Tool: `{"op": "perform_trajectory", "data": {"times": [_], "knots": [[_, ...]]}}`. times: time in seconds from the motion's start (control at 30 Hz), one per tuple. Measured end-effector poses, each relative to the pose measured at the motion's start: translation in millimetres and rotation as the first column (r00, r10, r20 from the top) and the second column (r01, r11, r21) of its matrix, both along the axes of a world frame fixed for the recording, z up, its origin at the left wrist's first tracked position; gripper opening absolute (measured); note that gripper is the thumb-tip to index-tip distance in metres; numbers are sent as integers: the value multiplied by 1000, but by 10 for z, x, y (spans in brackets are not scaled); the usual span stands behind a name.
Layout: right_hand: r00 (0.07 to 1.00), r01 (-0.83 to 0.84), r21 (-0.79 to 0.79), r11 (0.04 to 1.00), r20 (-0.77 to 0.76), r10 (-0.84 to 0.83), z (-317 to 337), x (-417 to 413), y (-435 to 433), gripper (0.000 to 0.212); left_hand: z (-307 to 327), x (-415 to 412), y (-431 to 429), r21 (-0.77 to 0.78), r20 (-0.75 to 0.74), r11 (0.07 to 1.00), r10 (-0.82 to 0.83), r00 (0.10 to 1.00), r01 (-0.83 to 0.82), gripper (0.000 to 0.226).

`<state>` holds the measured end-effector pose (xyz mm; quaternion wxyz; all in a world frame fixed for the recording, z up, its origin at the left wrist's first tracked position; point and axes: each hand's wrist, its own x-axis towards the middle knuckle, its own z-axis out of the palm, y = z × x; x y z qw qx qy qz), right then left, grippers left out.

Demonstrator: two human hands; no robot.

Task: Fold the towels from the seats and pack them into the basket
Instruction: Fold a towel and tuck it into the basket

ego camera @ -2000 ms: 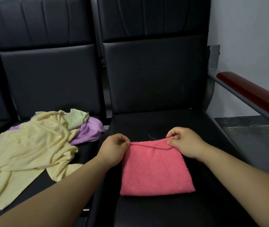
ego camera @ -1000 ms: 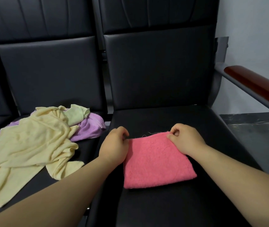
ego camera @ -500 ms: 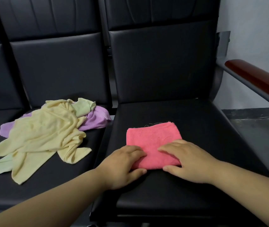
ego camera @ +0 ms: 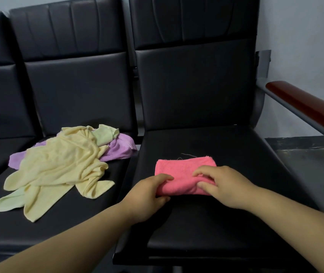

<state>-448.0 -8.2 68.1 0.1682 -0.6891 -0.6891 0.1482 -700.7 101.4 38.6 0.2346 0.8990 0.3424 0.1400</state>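
A folded pink towel (ego camera: 184, 170) lies on the right black seat (ego camera: 216, 142). My left hand (ego camera: 149, 192) grips its near left edge, fingers over the top and thumb below. My right hand (ego camera: 222, 184) grips its near right edge the same way, and that near edge is lifted off the seat. On the middle seat (ego camera: 62, 217) lies a loose heap: a pale yellow towel (ego camera: 62, 164) on top, a purple towel (ego camera: 121, 148) beneath, and a light green towel (ego camera: 104, 133) at the back. No basket is in view.
A red-brown armrest (ego camera: 311, 109) on a grey metal bar runs along the right side of the right seat. Black seat backs rise behind both seats. A grey floor (ego camera: 311, 158) shows to the right, beside a pale wall.
The pink towel went from a larger square to a narrower folded strip. Both hands left its far edge, pressed flat on it, and now grip and lift its near edge.
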Motion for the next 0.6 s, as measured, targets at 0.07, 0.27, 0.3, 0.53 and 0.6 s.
{"op": "perform_trajectory", "data": {"times": [0.07, 0.27, 0.3, 0.53, 0.6], "knots": [[997, 29, -18, 999, -71, -30, 84, 43, 58, 22, 44, 33, 31, -84, 99, 993, 86, 991, -78, 48], [956, 87, -51, 995, -276, -98, 203, 132, 278, 18, 137, 141, 137, -313, 302, 938, 247, 921, -149, 36], [956, 70, -77, 995, -278, -89, 206, 153, 284, 24, 123, 153, 161, -316, 314, 934, 268, 911, -166, 36], [962, 84, -195, 977, -241, -131, 178, 395, 282, 44, 23, 222, 324, -307, 314, 923, 329, 890, -233, 38], [941, 137, -169, 976, -286, -182, 161, 411, 322, 38, -1, 252, 359, -291, 306, 925, 331, 893, -243, 38]]}}
